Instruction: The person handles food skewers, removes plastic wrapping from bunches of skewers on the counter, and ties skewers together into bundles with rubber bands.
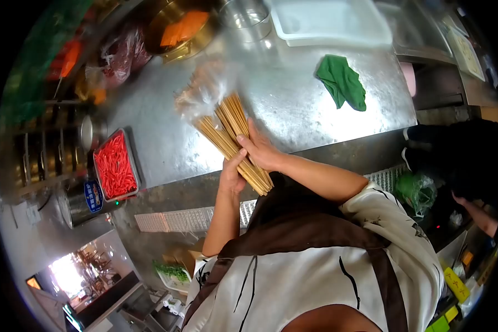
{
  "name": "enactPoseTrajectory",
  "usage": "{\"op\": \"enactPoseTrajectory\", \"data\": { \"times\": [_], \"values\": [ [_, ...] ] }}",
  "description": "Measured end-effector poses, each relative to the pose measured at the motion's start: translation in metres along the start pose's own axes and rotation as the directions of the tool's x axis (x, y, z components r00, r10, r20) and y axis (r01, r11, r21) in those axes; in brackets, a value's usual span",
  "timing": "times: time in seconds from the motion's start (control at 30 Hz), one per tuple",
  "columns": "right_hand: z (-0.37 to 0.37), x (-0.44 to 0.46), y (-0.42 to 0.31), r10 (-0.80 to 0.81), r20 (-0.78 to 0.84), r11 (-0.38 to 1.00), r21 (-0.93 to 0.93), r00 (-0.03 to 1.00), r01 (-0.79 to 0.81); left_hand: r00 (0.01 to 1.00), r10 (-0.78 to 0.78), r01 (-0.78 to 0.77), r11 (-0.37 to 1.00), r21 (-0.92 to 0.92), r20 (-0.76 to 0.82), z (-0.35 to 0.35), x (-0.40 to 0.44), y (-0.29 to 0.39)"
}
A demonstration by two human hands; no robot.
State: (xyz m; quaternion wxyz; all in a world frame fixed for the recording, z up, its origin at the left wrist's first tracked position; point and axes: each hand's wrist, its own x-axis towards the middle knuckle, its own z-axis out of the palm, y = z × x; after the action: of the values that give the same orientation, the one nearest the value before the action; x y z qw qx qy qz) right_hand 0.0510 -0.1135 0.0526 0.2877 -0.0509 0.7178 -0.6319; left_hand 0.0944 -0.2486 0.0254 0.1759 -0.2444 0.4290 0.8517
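Note:
Two bundles of thin wooden skewers are held in front of my body, over the near edge of the steel table. My left hand is closed around the lower part of the left bundle. My right hand grips the bundles from the right, its thumb lying across the sticks. A clear plastic bag covers the far ends of the skewers. What is on those covered ends is blurred and I cannot make it out.
On the steel table lie a green cloth and a tray of red strips. Toward the back are a pot with orange pieces, a metal container and a white tub. Another person is at the right.

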Motion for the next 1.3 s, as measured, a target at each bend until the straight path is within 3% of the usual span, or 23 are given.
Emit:
{"op": "enactPoseTrajectory", "data": {
  "times": [0.1,0.13,0.17,0.3,0.37,0.4,0.47,0.6,0.63,0.7,0.77,0.83,0.9,0.97,1.03,1.1,1.17,1.23,1.27,1.3],
  "values": [
    [-0.002,-0.001,0.01,-0.06,0.109,0.997,0.057,0.992,0.054,0.999,0.018,-0.018,1.0,0.01,-0.032,0.003,-0.007,-0.003],
    [0.006,0.001,0.021,-0.142,-0.029,0.99,-0.026,0.99,0.141,0.999,0.019,-0.018,1.0,0.015,-0.037,0.004,-0.01,-0.004],
    [0.009,-0.003,0.019,-0.149,0.004,0.988,-0.024,0.989,0.149,0.997,0.039,-0.038,0.999,0.006,-0.062,0.005,-0.015,-0.007],
    [0.012,-0.025,0.004,-0.166,0.106,0.971,0.19,0.98,0.144,0.98,0.174,-0.172,0.985,0.024,-0.095,0.014,-0.044,-0.021],
    [0.013,-0.027,-0.005,-0.078,0.189,0.97,0.243,0.979,0.03,0.982,0.147,-0.132,0.983,0.131,-0.115,0.012,-0.06,-0.019],
    [0.019,-0.026,-0.003,-0.084,0.244,0.973,0.231,0.966,0.026,0.971,0.178,-0.161,0.98,0.113,-0.158,0.012,-0.07,-0.018],
    [0.034,-0.022,0.001,-0.173,0.264,0.984,0.085,0.949,0.155,0.926,0.341,-0.266,0.894,0.361,-0.16,0.013,-0.086,-0.016],
    [0.071,-0.022,-0.009,-0.26,0.386,0.96,0.005,0.885,0.279,0.848,0.484,-0.352,0.818,0.455,-0.214,0.004,-0.119,-0.004],
    [0.084,-0.019,-0.009,-0.251,0.452,0.959,0.0,0.856,0.282,0.818,0.506,-0.362,0.823,0.439,-0.274,-0.005,-0.127,-0.003],
    [0.114,-0.013,-0.012,-0.24,0.539,0.966,0.055,0.807,0.251,0.852,0.374,-0.332,0.927,0.174,-0.366,-0.024,-0.144,0.0],
    [0.145,-0.018,-0.03,-0.232,0.664,0.971,0.123,0.711,0.203,0.773,0.419,-0.433,0.897,0.086,-0.476,-0.038,-0.166,-0.001],
    [0.179,-0.025,-0.041,-0.122,0.783,0.992,0.088,0.61,0.085,0.761,0.348,-0.559,0.78,-0.281,-0.548,-0.056,-0.193,-0.002],
    [0.215,-0.025,-0.039,-0.106,0.841,0.987,0.024,0.531,0.16,0.738,0.296,-0.596,0.707,-0.38,-0.607,-0.089,-0.218,-0.01],
    [0.239,-0.014,-0.028,-0.036,0.874,0.999,0.049,0.485,-0.014,0.733,0.274,-0.659,0.514,-0.55,-0.622,-0.115,-0.24,-0.014],
    [0.26,0.006,-0.02,-0.014,0.894,0.999,-0.006,0.448,0.043,0.698,0.301,-0.697,0.493,-0.52,-0.65,-0.15,-0.268,-0.023],
    [0.275,0.031,-0.009,0.187,0.961,0.967,-0.216,0.202,0.132,0.64,0.235,-0.743,0.434,-0.51,-0.732,-0.184,-0.294,-0.03],
    [0.283,0.035,-0.012,0.368,0.926,0.847,-0.37,0.082,0.382,0.611,0.23,-0.762,0.429,-0.485,-0.757,-0.22,-0.319,-0.038],
    [0.296,0.038,-0.009,0.461,0.877,0.79,-0.338,-0.133,0.512,0.571,0.184,-0.802,0.336,-0.494,-0.8,-0.255,-0.341,-0.046],
    [0.307,0.045,-0.011,0.471,0.871,0.785,-0.342,-0.138,0.517,0.496,0.097,-0.832,0.338,-0.44,-0.863,-0.27,-0.348,-0.042],
    [0.321,0.054,-0.014,0.513,0.853,0.818,-0.45,-0.099,0.358,0.493,0.096,-0.836,0.329,-0.44,-0.865,-0.289,-0.356,-0.037]
  ]
}}
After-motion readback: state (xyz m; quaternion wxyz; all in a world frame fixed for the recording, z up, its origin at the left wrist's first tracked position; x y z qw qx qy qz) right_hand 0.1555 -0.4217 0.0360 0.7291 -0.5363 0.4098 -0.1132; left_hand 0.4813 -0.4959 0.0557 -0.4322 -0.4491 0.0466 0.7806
